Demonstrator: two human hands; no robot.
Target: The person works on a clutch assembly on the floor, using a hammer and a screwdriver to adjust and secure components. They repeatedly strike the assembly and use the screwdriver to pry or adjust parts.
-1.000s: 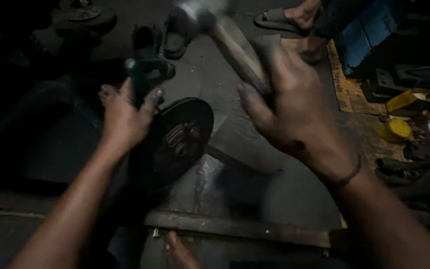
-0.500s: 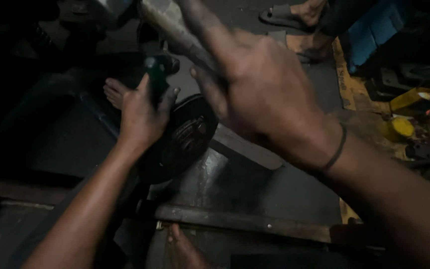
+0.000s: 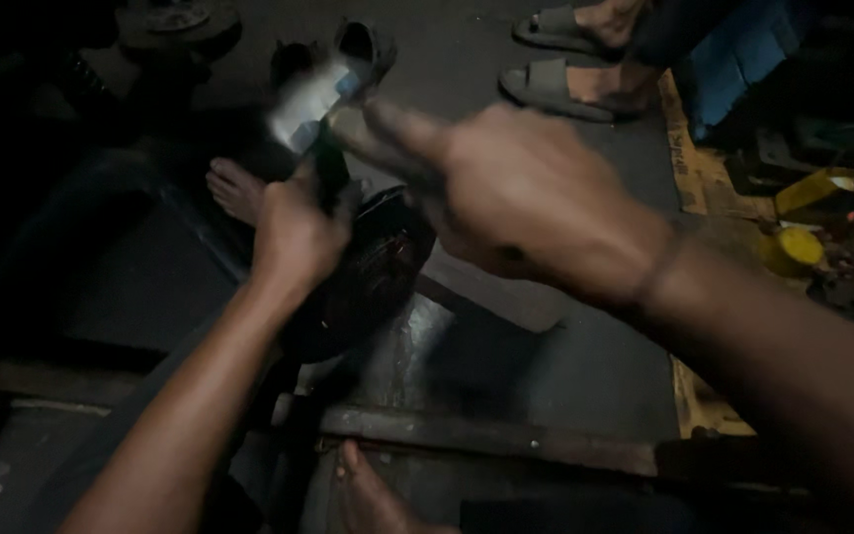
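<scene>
Dim workshop floor (image 3: 565, 376): left hand (image 3: 294, 237) clenched on a dark tool (image 3: 328, 173) against the upright metal disc (image 3: 373, 282). Right hand (image 3: 526, 203) grips a hammer (image 3: 308, 104) (blurred); strike squarely, I'd judge, clear of the knuckles.

A dark concrete floor (image 3: 565, 376) carries a round metal disc (image 3: 373, 282), a steel bar (image 3: 486, 435) and sandals (image 3: 555, 84).

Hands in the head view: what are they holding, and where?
Right hand grips a hammer by its handle; left hand wraps a dark tool's shaft against the round disc.
</scene>
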